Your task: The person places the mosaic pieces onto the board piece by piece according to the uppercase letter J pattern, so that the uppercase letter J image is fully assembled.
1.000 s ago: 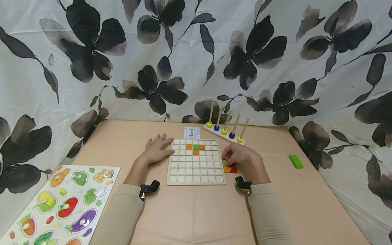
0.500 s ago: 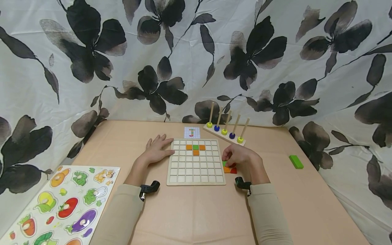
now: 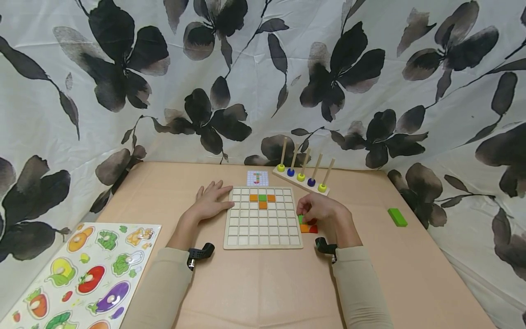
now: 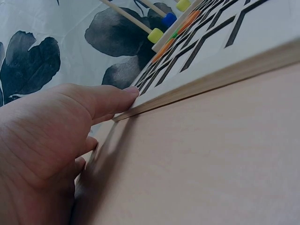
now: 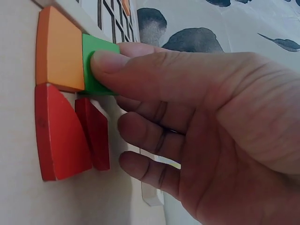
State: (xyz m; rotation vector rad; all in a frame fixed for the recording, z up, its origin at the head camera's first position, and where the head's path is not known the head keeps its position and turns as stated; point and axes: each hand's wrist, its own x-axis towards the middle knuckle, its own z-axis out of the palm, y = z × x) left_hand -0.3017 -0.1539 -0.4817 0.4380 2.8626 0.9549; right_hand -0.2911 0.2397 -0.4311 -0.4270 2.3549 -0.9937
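A square wooden grid board (image 3: 263,227) lies flat at the middle of the table. Three orange squares and one green square sit in its upper cells. Fingers spread, my left hand (image 3: 211,201) rests at the board's left edge; its thumb (image 4: 125,97) touches the rim. By the board's right side, my right hand (image 3: 324,209) pinches a small green block (image 5: 101,43) between thumb and index finger. Against that block stands an orange block (image 5: 62,54), with two red curved-edge blocks (image 5: 63,138) beside it. The right hand partly hides these in the head view.
A small pattern card (image 3: 257,178) lies behind the board. A peg stand (image 3: 300,180) with yellow and blue beads is at the back. A green rectangular block (image 3: 397,217) lies at right. A vegetable picture puzzle board (image 3: 88,256) covers the left front.
The right hand's fingers have shifted very slightly at the green block. The left hand and the board have stayed in place.
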